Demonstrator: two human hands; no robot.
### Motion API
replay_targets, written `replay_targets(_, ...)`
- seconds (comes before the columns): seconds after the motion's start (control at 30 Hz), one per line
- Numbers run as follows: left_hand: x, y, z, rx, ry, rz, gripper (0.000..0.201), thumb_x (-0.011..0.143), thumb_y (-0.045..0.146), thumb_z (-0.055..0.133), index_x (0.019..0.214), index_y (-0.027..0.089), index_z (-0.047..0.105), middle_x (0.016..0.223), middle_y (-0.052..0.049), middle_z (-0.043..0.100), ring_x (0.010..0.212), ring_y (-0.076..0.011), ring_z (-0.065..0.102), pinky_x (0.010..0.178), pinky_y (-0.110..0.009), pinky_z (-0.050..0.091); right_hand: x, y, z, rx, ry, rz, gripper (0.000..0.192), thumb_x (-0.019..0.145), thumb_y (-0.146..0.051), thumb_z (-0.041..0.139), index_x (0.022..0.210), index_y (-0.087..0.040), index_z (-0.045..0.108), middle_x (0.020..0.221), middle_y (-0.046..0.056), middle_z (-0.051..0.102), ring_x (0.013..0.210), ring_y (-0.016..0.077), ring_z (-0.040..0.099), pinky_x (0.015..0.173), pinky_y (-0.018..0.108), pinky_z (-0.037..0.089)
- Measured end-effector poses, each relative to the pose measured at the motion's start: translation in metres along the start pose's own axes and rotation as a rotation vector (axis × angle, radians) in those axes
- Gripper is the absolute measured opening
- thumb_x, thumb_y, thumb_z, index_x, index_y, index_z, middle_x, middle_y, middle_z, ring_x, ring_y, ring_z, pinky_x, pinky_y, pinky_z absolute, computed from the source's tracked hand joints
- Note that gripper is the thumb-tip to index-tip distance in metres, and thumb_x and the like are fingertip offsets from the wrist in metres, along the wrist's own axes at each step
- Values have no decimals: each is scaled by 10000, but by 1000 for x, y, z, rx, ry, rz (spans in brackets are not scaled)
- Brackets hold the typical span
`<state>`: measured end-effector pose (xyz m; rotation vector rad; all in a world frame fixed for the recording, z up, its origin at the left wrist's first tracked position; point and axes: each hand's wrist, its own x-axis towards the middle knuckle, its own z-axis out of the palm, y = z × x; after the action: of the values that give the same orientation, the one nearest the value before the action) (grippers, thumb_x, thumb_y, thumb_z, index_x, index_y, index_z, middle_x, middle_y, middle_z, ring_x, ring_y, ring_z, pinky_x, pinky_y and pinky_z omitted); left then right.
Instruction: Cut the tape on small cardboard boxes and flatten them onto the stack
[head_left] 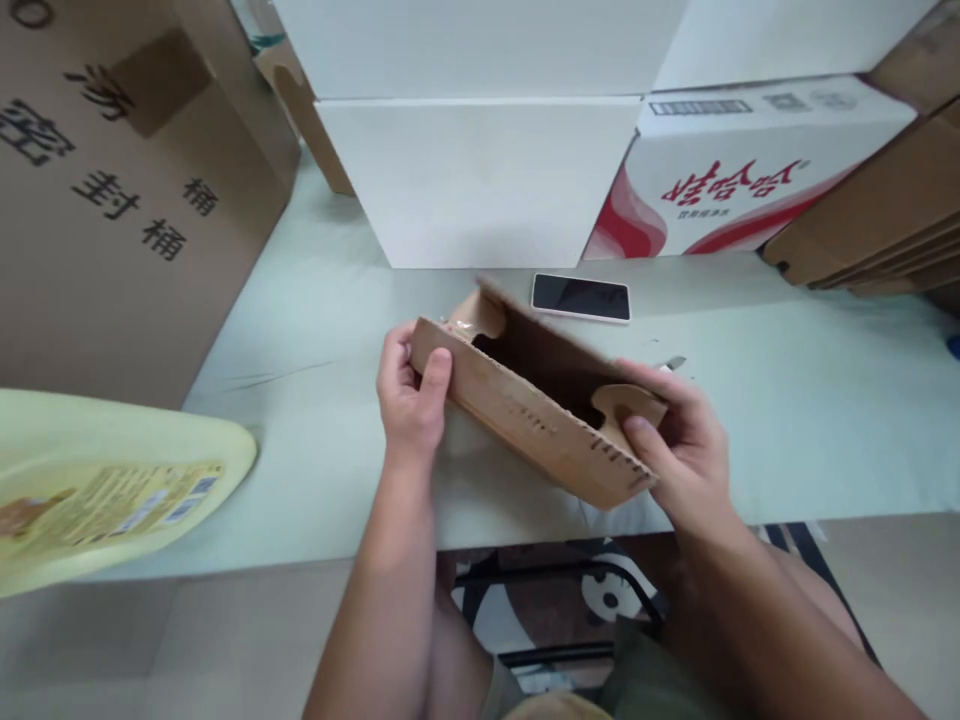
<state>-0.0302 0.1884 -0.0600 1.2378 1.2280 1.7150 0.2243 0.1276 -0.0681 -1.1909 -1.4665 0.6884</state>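
A small brown cardboard box [525,415] is held just above the pale green table [315,330], tilted, with its open top facing away from me and its dark inside showing. My left hand [409,395] grips its left end, thumb on the near wall. My right hand [679,445] grips its right end, thumb pressing a rounded end flap. Another rounded flap stands at the left end.
A phone [581,297] lies screen-up just behind the box. White boxes [480,180] and a red-and-white carton [720,175] stand at the back. A large brown carton [127,190] is on the left, flat cardboard [877,215] on the right, a yellow jug [97,490] at near left.
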Motion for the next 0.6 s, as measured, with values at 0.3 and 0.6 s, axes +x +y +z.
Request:
replay_targets(0.3,7,21,3,242,-102,68,258,824,390,801,1057,282,786,1326,-74,627,1339,-323,570,1149,-459,506,-14,8,-28,-48,-287,-211,331,1013,-492,605,1280,-322,702,1549,112,586,1398,357,610,1093,550,571)
replay_targets(0.6,15,18,-22,204,-32,-14,187,859,300,687,945,246,845,1366,-58,667,1481,-313,486,1297,-461,382,-20,23,-14,153,-201,-12,560,1075,-566,457,1598,-370,424,1590,88,568,1411,299,615,1177,539,524)
